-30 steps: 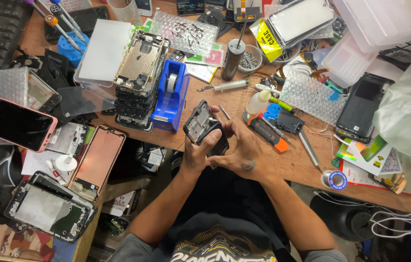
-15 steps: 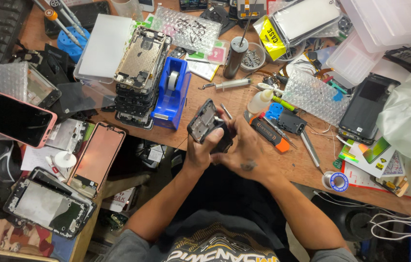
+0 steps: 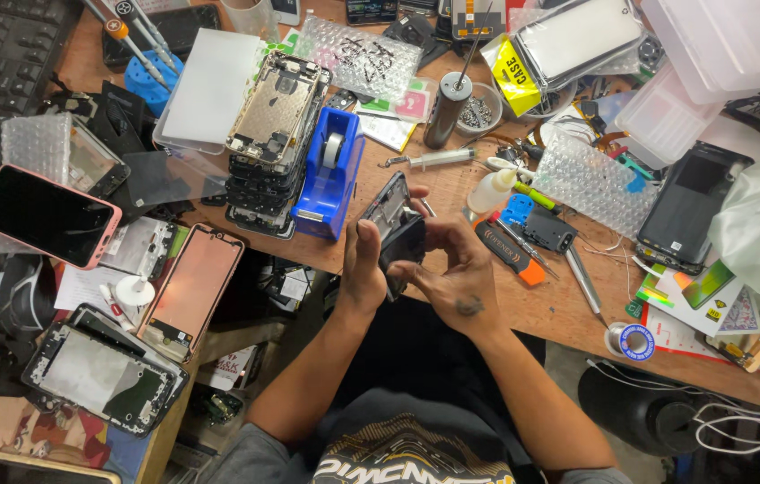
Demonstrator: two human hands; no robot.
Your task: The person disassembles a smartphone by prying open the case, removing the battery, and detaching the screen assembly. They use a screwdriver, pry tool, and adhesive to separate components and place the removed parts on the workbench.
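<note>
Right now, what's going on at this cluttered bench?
A person holds a dark opened phone frame above the near edge of the wooden workbench, gripped between the left hand and the right hand. The frame is tilted, its inner side towards the camera. Beside it stand a blue tape dispenser and a stack of stripped phone chassis. A pink-cased phone lies far left, an orange-tipped pry tool just right of the hands.

Screens and packaging on the desk (image 3: pixel 451 184)

Left of the fingers (image 3: pixel 434 235): pink-cased dark screen (image 3: pixel 43 215), copper-toned screen (image 3: pixel 191 289). Right: black screen (image 3: pixel 692 208), bubble-wrap pouch (image 3: pixel 590 184), yellow label (image 3: pixel 512 76).
</note>
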